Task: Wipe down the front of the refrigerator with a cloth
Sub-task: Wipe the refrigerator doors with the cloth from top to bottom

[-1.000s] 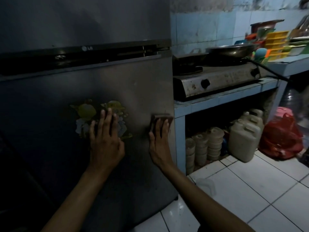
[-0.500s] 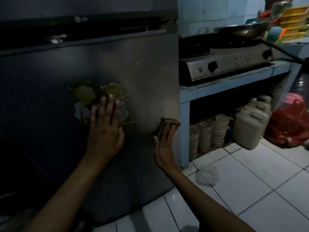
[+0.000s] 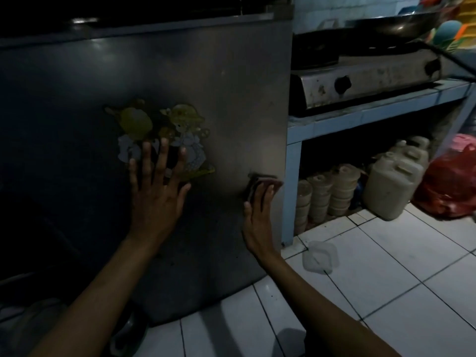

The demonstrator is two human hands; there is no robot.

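Observation:
The grey refrigerator door (image 3: pixel 226 81) fills the left and middle of the view. A yellow and white cartoon sticker (image 3: pixel 180 124) is stuck on it. My left hand (image 3: pixel 157 191) lies flat on the door with fingers spread, partly over the sticker's lower edge. My right hand (image 3: pixel 257 217) presses a small dark folded cloth (image 3: pixel 268 181) flat against the door near its right edge. The fingers cover the cloth's lower part.
A blue tiled counter (image 3: pixel 360 117) with a gas stove (image 3: pixel 365 78) and a wok (image 3: pixel 396 24) stands right of the fridge. Below it are stacked tubs (image 3: pixel 327 194), jerry cans (image 3: pixel 394 186) and a red bag (image 3: pixel 450 186). A clear lid (image 3: pixel 319 256) lies on the white floor tiles.
My right hand has slid the cloth down the door's right edge. The view has tilted downward, and my left hand has stayed flat by the sticker.

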